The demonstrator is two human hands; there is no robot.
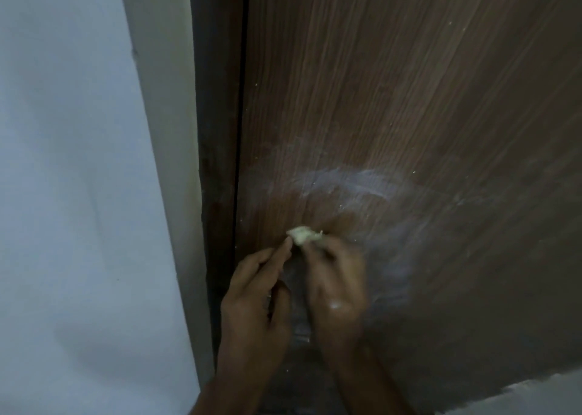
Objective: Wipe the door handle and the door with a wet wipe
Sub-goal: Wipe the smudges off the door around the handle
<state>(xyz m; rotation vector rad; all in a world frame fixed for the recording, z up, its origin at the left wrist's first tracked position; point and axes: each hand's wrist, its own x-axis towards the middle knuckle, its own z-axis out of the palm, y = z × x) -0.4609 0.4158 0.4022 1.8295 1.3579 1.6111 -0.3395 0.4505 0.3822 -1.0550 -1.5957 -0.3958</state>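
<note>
The scene was dim and grainy, with muted colour. The wall [69,194] at nine o'clock was the brightest area, a soft bluish grey. The door [409,99] darkened toward three and five o'clock. A small wet glint showed on the back of the right hand [337,285], which was smeared by motion blur; the left hand [255,301] was sharper. Straight lines leaned and bowed toward the edges.

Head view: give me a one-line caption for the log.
Right hand rubs a balled wipe on the smeared wooden door; left hand beside it.
</note>
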